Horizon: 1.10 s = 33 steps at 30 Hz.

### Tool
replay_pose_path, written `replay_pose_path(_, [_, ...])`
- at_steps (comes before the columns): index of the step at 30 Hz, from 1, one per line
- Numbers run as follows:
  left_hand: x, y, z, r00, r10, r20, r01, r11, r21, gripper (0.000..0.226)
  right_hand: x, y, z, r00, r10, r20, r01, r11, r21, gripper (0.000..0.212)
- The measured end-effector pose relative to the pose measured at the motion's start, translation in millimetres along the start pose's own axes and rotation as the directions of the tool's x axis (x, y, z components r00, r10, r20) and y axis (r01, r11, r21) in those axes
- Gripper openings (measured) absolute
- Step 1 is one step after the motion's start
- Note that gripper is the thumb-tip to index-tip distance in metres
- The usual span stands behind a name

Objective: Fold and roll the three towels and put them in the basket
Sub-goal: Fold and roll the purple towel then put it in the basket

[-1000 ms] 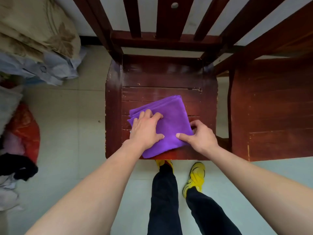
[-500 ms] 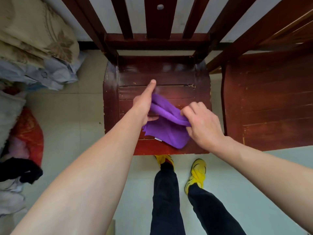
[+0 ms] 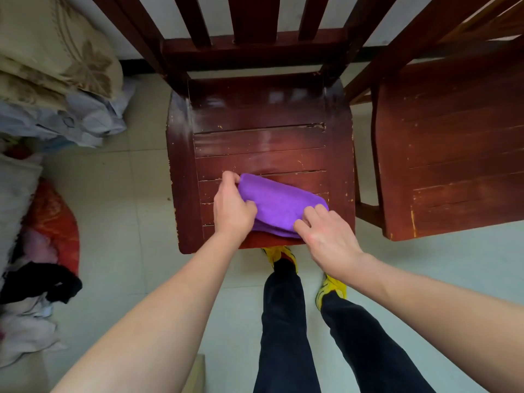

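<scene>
A purple towel point(image 3: 279, 204) lies folded into a narrow thick strip near the front edge of a dark red wooden chair seat point(image 3: 255, 143). My left hand point(image 3: 232, 207) grips the strip's left end, fingers curled over it. My right hand point(image 3: 323, 236) presses on the right end with its fingertips on the cloth. No basket and no other towels are in view.
A second wooden chair point(image 3: 453, 154) stands close on the right. Piled bedding point(image 3: 56, 61) and loose clothes point(image 3: 37, 279) lie on the tiled floor at the left. My legs and yellow shoes point(image 3: 330, 287) are below the seat's front edge.
The towel went from a flat folded square to a doubled-over narrow strip. Both hands moved from lifting the fold to holding the strip's two ends.
</scene>
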<state>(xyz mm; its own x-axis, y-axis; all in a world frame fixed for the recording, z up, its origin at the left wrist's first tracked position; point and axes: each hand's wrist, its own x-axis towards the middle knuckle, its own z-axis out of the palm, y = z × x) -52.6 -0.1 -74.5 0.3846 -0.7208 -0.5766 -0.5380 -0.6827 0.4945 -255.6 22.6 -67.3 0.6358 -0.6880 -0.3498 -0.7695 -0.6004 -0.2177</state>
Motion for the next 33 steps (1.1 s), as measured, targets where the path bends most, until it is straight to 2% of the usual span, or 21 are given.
replay_pose_path(1, [-1, 1, 1, 0.987, 0.153, -0.049, -0.14, 0.97, 0.196, 0.045, -1, 2, 3, 0.999, 0.011, 0.03, -0.011, 0.999, 0.03, 0.026])
replay_pose_path(3, [-3, 0, 4, 0.879, 0.477, -0.003, -0.407, 0.753, 0.517, 0.051, -2, 6, 10, 0.996, 0.034, 0.082, -0.041, 0.995, 0.092, 0.027])
replay_pose_path(4, [-4, -3, 6, 0.813, 0.577, 0.075, -0.509, 0.643, 0.572, 0.049, -2, 7, 13, 0.995, 0.039, 0.089, -0.051, 0.99, 0.134, 0.021])
replay_pose_path(5, [-4, -7, 6, 0.771, 0.613, 0.171, -0.581, 0.568, 0.583, 0.047, -3, 8, 17, 0.995, 0.045, 0.091, -0.061, 0.98, 0.187, 0.015])
replay_pose_path(6, [-4, -10, 6, 0.757, 0.602, 0.254, -0.62, 0.539, 0.57, 0.045, -3, 8, 19, 0.994, 0.064, 0.091, -0.085, 0.967, 0.242, 0.018])
replay_pose_path(9, [-4, -14, 4, 0.787, 0.487, 0.38, -0.616, 0.579, 0.534, 0.045, 1, 11, 17, 0.977, 0.11, 0.181, -0.169, 0.92, 0.354, 0.043])
replay_pose_path(12, [-1, -5, -1, 0.836, 0.359, 0.415, -0.534, 0.709, 0.461, 0.037, 12, 18, 6, 0.952, 0.147, 0.267, -0.249, 0.882, 0.401, 0.032])
replay_pose_path(14, [3, 4, -7, 0.853, 0.309, 0.421, -0.49, 0.753, 0.439, 0.031, 16, 20, -2, 0.929, 0.257, 0.267, -0.351, 0.843, 0.407, 0.02])
replay_pose_path(15, [7, 8, -11, 0.845, 0.32, 0.429, -0.515, 0.703, 0.491, 0.032, 16, 19, -4, 0.915, 0.328, 0.234, -0.396, 0.837, 0.377, 0.022])
replay_pose_path(16, [11, 12, -14, 0.825, 0.363, 0.434, -0.562, 0.601, 0.568, 0.037, 15, 18, -4, 0.904, 0.391, 0.171, -0.426, 0.849, 0.312, 0.033])
replay_pose_path(18, [21, 16, -17, 0.776, 0.442, 0.45, -0.623, 0.425, 0.657, 0.063, 15, 18, -3, 0.882, 0.462, 0.092, -0.471, 0.863, 0.186, 0.064])
replay_pose_path(20, [26, 20, -14, 0.741, 0.426, 0.519, -0.666, 0.365, 0.651, 0.085, 15, 17, 0, 0.876, 0.462, 0.138, -0.481, 0.856, 0.187, 0.095])
replay_pose_path(21, [29, 22, -12, 0.725, 0.403, 0.558, -0.685, 0.346, 0.641, 0.087, 19, 19, 1, 0.879, 0.437, 0.188, -0.47, 0.861, 0.193, 0.099])
replay_pose_path(24, [21, 26, -5, 0.716, 0.349, 0.605, -0.696, 0.279, 0.662, 0.079, 22, 21, -2, 0.877, 0.412, 0.248, -0.46, 0.869, 0.182, 0.087])
replay_pose_path(27, [-6, 27, -6, 0.712, 0.297, 0.636, -0.702, 0.286, 0.652, 0.053, 1, 18, -10, 0.891, 0.415, 0.185, -0.445, 0.878, 0.175, 0.049])
replay_pose_path(30, [-44, 27, -8, 0.699, 0.326, 0.637, -0.715, 0.345, 0.608, 0.036, -44, 11, -14, 0.903, 0.425, 0.067, -0.425, 0.86, 0.281, 0.03])
replay_pose_path(33, [-88, 39, -5, 0.661, 0.387, 0.643, -0.746, 0.432, 0.507, 0.024, -99, 4, -18, 0.876, 0.48, 0.045, -0.453, 0.787, 0.419, 0.026])
